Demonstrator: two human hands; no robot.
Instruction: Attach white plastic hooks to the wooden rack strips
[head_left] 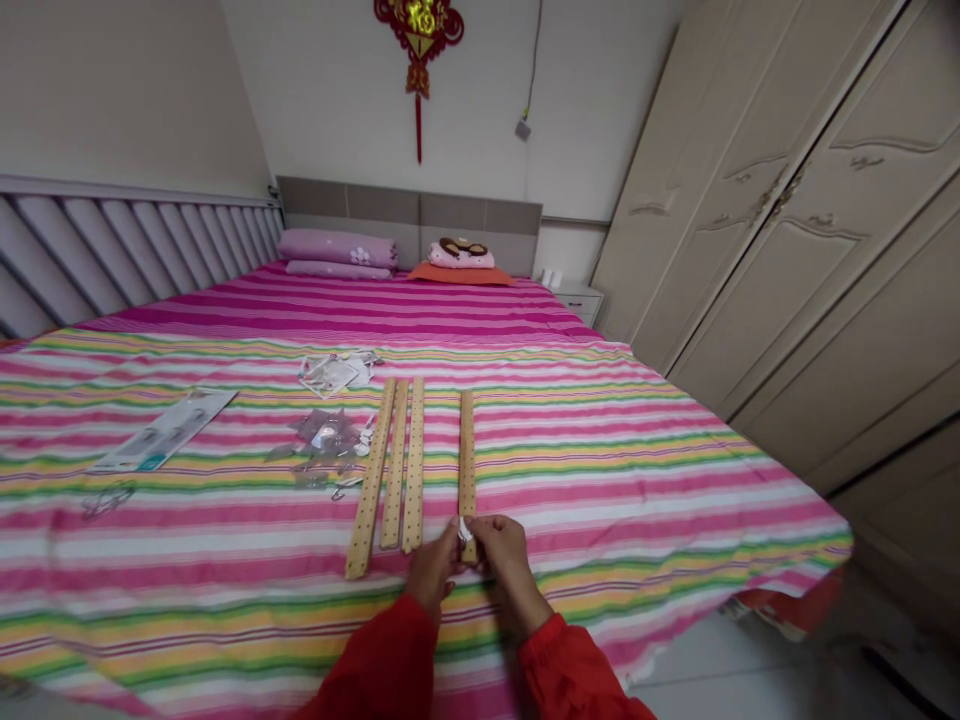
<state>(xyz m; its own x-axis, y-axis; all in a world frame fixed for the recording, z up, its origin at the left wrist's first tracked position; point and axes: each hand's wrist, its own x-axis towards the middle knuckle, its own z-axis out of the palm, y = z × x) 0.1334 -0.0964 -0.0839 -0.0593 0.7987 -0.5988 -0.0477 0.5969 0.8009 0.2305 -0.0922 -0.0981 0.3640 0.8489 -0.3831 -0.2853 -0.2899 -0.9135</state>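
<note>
1. Judged best: light, even pressure on the small white piece (pixel 464 534), wrists steady, keeping the perforated wooden strip (pixel 467 450) straight.
2. Left hand (pixel 430 574), seven o'clock from the piece: fingertips pinched closed on it.
3. Right hand (pixel 505 548), four o'clock: also pinching it.
4. The piece is at the strip's near end; the strip runs towards twelve o'clock.

- Perforated strips (pixel 414 465): pale wood, matt
- Striped sheet (pixel 675 480): cloth, matt
- Bags (pixel 322 440): clear plastic, shiny
- Wardrobe doors (pixel 720 200) at right: smooth, faintly glossy
</note>
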